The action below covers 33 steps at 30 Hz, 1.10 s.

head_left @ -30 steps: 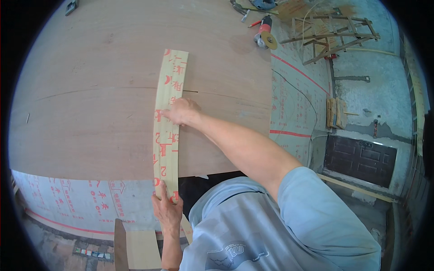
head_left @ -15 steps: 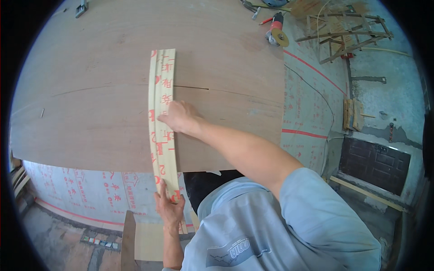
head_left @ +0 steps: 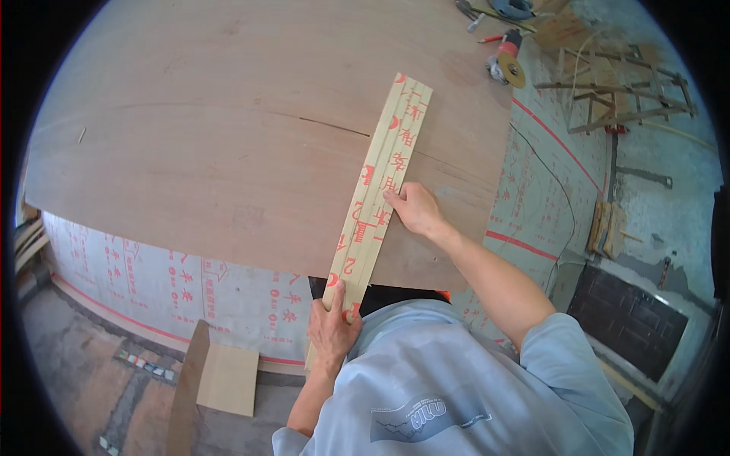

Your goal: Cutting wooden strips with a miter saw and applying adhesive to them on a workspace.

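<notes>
A long, pale yellow strip of trim point(head_left: 378, 186) with red print and lengthwise grooves lies tilted over a brown plywood sheet point(head_left: 190, 167), its near end jutting past the sheet's front edge toward my body. My left hand point(head_left: 332, 328) is closed around that near end, thumb on top. Farther up, my right hand point(head_left: 414, 207) grips the strip's right edge about midway, with the thumb over the top; its other fingers are partly hidden.
At the far right of the plywood lie an angle grinder point(head_left: 508, 61) and a red pencil point(head_left: 490, 39). Beyond stands a wooden frame point(head_left: 620, 87). Printed grey sheeting point(head_left: 152, 281) covers the floor around the plywood. Two boards point(head_left: 228, 378) are at the lower left.
The strip has shifted right across the plywood and turned clockwise, both hands moving with it. My right hand has slid from its top face to its right edge.
</notes>
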### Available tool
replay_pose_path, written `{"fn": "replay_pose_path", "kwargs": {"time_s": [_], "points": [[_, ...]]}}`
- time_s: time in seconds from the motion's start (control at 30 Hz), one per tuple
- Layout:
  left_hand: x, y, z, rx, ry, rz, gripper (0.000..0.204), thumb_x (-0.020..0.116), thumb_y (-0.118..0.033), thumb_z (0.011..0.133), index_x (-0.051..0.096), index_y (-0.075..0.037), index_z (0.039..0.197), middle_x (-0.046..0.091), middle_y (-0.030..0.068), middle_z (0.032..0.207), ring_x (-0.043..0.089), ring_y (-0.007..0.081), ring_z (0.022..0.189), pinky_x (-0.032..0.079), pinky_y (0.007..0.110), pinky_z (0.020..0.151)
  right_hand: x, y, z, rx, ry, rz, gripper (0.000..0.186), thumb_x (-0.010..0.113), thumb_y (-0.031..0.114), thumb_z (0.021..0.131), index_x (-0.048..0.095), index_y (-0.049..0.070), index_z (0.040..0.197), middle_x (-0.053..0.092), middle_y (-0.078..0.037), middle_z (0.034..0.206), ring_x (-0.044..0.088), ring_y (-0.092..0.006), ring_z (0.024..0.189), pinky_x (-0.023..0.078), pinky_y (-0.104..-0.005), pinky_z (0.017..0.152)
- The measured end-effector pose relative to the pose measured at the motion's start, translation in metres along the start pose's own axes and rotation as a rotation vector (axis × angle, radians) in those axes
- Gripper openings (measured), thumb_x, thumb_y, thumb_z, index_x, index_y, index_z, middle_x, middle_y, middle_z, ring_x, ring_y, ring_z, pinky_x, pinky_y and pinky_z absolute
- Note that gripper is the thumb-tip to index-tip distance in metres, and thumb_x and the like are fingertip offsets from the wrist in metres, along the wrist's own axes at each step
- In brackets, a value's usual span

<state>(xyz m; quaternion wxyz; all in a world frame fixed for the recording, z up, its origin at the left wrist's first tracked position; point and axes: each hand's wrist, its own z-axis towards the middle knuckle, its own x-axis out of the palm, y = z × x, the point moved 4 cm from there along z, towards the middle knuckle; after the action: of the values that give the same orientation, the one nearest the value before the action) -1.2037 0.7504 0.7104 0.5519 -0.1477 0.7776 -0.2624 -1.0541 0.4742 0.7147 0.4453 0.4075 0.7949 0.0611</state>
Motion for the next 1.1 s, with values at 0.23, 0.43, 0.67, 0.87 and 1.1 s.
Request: {"fn": "replay_pose_path", "kwargs": {"time_s": [0.23,0.43,0.67,0.87,1.1], "points": [[0.005,0.022,0.001,-0.005,-0.039,0.042,0.093,0.084,-0.017,0.064,0.051,-0.029,0.151,0.048,0.0125,0.092,0.056,0.0304,0.078,0.049,0.042,0.063,0.016,0.022,0.009,0.0,0.029,0.019,0.04,0.066,0.041,0.096,0.077,0.005,0.108,0.077,-0.018,0.096,0.073,-0.037,0.094,0.055,-0.0459,0.088],[0.001,0.031,0.007,-0.025,-0.026,0.015,0.093,0.084,-0.016,0.064,0.052,-0.029,0.15,0.047,0.0124,0.092,0.056,0.03,0.077,0.049,0.042,0.062,0.021,0.035,0.016,0.054,0.062,-0.027,0.039,0.067,0.042,0.095,0.079,0.006,0.105,0.078,-0.015,0.095,0.074,-0.0336,0.09,0.056,-0.0437,0.086],[-0.005,0.036,0.012,-0.028,0.019,0.014,0.092,0.085,-0.016,0.066,0.05,-0.027,0.151,0.051,0.0141,0.094,0.058,0.0316,0.081,0.052,0.043,0.065,0.019,0.045,0.019,0.034,0.048,-0.015,0.038,0.067,0.041,0.095,0.079,0.007,0.106,0.078,-0.014,0.094,0.075,-0.0331,0.09,0.056,-0.0434,0.086],[-0.006,0.037,0.015,-0.038,0.033,0.008,0.094,0.086,-0.015,0.066,0.049,-0.026,0.152,0.051,0.0145,0.094,0.057,0.0317,0.082,0.052,0.042,0.066,0.024,0.046,0.027,-0.045,0.013,-0.006,0.041,0.068,0.043,0.095,0.078,0.004,0.094,0.072,-0.011,0.078,0.07,-0.0271,0.073,0.054,-0.0404,0.074],[-0.011,0.045,0.018,-0.043,-0.015,-0.015,0.093,0.086,-0.016,0.064,0.052,-0.028,0.15,0.048,0.0126,0.093,0.056,0.0307,0.08,0.049,0.042,0.065,0.029,0.054,0.039,-0.13,0.044,0.053,0.049,0.063,0.051,0.096,0.079,0.005,0.1,0.072,-0.01,0.07,0.068,-0.0217,0.062,0.053,-0.0385,0.067]]}}
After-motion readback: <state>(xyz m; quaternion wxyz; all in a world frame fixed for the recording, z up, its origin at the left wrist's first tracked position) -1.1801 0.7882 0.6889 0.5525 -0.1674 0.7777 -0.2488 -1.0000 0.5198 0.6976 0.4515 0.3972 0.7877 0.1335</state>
